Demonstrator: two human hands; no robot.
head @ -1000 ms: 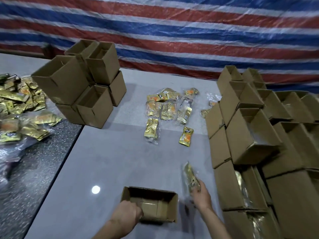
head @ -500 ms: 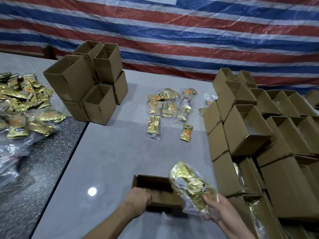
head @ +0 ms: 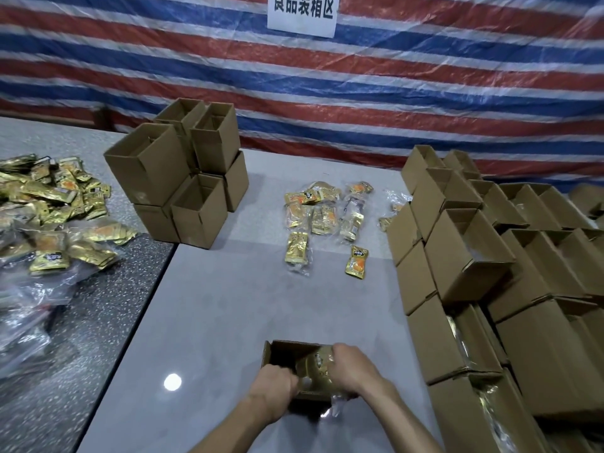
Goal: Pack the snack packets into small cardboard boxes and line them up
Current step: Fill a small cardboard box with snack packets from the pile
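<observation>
Box (head: 283,350) interior mostly hidden: left hand (head: 273,385) grips its wall, right hand (head: 352,367) clutches gold packet (head: 314,368).

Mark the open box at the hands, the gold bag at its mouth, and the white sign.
open box (head: 287,354): head view, its dark far inner wall.
gold bag (head: 314,371): head view, its crinkled gold middle.
white sign (head: 302,14): head view, centre of the sheet.

Dim, glare spot (head: 172,382) on table (head: 228,305) (edges warped)

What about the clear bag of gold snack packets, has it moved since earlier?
Yes. The gold packet bag went left, from beside the brown cardboard box into it, in the right hand.
</observation>
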